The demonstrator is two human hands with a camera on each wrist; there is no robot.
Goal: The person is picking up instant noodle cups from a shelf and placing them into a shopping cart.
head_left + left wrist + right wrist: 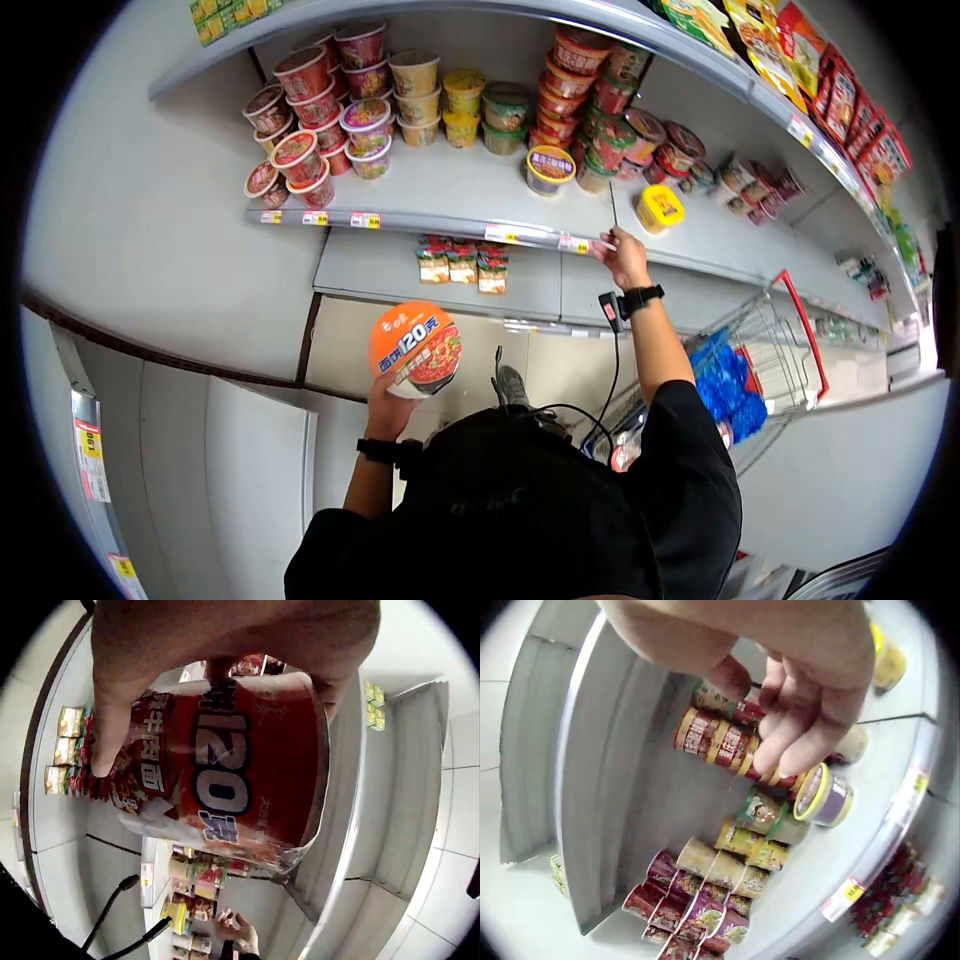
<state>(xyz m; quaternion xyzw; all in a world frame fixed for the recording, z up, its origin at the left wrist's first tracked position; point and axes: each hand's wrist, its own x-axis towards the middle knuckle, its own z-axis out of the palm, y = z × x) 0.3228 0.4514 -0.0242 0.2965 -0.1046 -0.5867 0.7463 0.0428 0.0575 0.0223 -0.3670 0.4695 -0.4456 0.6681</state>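
Observation:
My left hand (392, 408) grips a large orange-lidded noodle bowl (416, 348) marked 120, held in front of the lower shelf. The left wrist view shows the bowl (225, 765) close up, fingers and thumb of the hand (232, 637) round it. My right hand (626, 258), holding nothing, is at the shelf's front edge in the head view, its fingers loosely bent. Nearest to it are a yellow-lidded tub (660, 208) and a purple tub with a yellow rim (550, 170). The right hand (780, 682) appears in front of stacked red cups (724, 742) in the right wrist view.
Stacked cup noodles (365, 125) line the shelf (450, 180). Small packets (462, 264) sit on the lower shelf, and bags (770, 50) fill the upper one. A shopping cart (800, 350) with a blue package (725, 385) stands at right. A cable (614, 390) hangs from the right wrist.

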